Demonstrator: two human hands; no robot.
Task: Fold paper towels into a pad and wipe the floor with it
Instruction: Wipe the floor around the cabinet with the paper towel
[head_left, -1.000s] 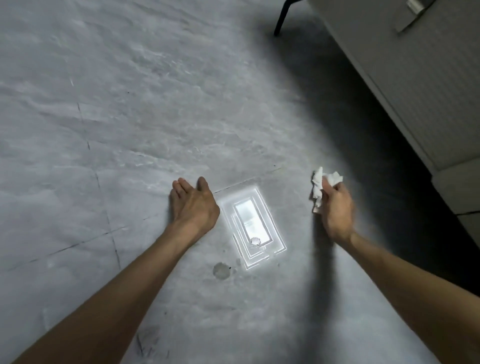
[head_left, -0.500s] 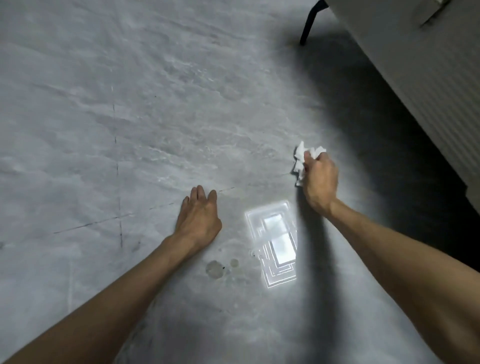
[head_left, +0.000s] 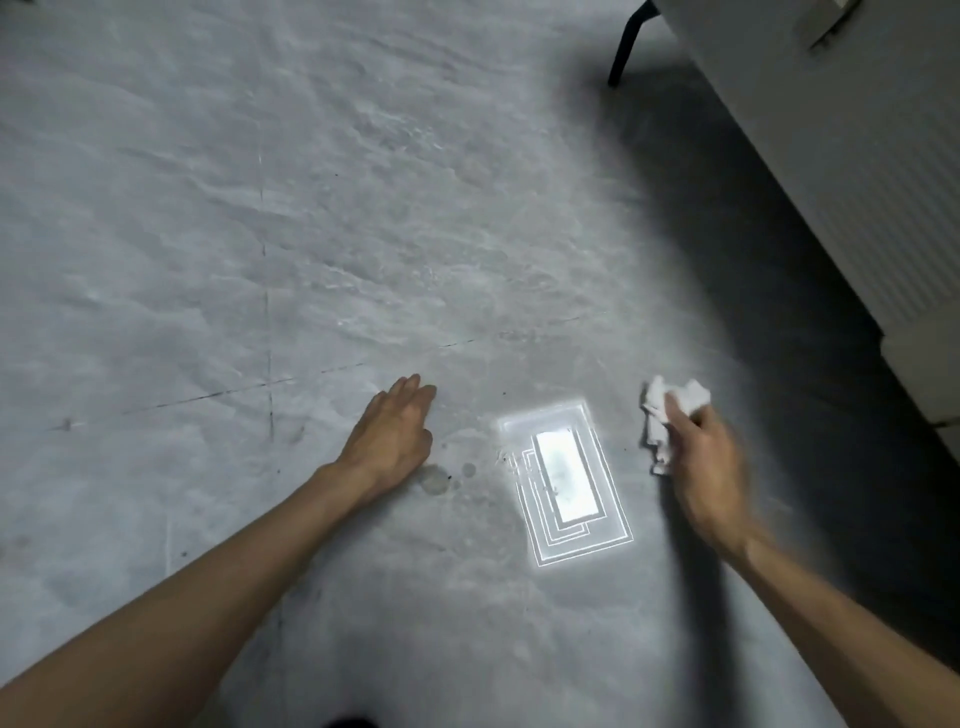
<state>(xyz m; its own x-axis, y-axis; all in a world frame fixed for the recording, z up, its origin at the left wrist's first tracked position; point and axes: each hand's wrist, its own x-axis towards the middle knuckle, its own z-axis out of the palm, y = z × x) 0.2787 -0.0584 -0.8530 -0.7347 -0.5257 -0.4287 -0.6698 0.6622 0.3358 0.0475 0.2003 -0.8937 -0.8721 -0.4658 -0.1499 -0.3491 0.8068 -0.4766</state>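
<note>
While right hand (head_left: 709, 467) clenches crumpled white paper-towel pad (head_left: 662, 415) | left hand (head_left: 395, 436) flat, fingers released, on veined grey floor (head_left: 363, 208)

No readable text anywhere.

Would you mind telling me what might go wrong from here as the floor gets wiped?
1. The paper towel pad looks crumpled rather than flat in the right hand, so it may smear more than it lifts.
2. The round stains lie beside the left hand, away from the pad, and could be missed.
3. The bright reflection on the floor may hide dirt.
</note>
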